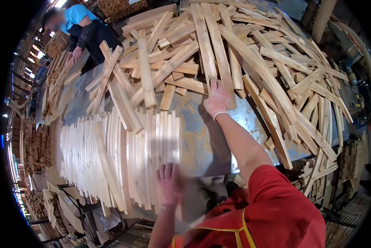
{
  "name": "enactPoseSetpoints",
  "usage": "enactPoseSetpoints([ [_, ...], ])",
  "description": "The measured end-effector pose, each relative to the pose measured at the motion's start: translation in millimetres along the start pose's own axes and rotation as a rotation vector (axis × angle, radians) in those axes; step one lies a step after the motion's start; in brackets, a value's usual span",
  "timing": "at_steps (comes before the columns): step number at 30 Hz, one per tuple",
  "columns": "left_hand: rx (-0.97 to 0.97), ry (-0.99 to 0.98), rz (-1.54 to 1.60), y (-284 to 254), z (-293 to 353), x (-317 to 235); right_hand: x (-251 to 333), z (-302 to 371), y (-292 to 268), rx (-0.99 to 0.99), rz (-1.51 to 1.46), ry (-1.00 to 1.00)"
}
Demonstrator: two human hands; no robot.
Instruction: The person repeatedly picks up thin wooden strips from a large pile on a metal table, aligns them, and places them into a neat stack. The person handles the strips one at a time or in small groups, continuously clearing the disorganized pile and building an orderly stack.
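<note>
My right hand point(217, 99), in a pinkish work glove, reaches forward over the metal table. Its fingers close on the near end of a long, pale wooden board point(203, 41) that slants down from the heap. Just beside that hand runs another wooden board point(218, 53). My left hand point(169, 184), gloved alike, rests with its fingers forward on the right end of a row of narrow wooden strips point(152, 144) laid side by side. It grips nothing that I can see. One loose strip point(109, 165) lies slanted on top of the row.
A big jumbled heap of wooden boards point(272, 62) covers the table's far and right side. The bare metal tabletop point(198, 140) shows between row and heap. At the far left a person point(80, 25) in a blue top handles wood. A ribbed hose point(324, 20) hangs back right.
</note>
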State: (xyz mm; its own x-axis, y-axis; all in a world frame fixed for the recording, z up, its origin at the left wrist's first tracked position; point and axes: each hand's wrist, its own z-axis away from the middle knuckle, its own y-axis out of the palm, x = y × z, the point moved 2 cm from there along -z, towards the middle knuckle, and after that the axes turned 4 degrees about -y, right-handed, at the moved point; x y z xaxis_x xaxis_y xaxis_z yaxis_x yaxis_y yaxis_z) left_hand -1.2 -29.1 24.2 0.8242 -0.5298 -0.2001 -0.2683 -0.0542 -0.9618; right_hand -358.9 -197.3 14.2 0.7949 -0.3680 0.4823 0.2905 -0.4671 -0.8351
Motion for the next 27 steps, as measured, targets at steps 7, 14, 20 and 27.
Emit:
enactPoseSetpoints([
  [7, 0.034, -0.062, -0.043, 8, 15, 7, 28, 220, -86, 0.586, -0.671, 0.543],
  [14, 0.291, -0.146, 0.039, -5, -20, -29, 94, 392, -60, 1.115, -0.655, 0.396],
  [20, 0.288, -0.102, -0.121, 14, -6, -7, 6, 151, -152, 0.385, 0.028, -0.105],
  [27, 0.161, 0.048, -0.12, 16, -26, -73, -181, 36, -233, 0.142, 0.264, 0.135],
])
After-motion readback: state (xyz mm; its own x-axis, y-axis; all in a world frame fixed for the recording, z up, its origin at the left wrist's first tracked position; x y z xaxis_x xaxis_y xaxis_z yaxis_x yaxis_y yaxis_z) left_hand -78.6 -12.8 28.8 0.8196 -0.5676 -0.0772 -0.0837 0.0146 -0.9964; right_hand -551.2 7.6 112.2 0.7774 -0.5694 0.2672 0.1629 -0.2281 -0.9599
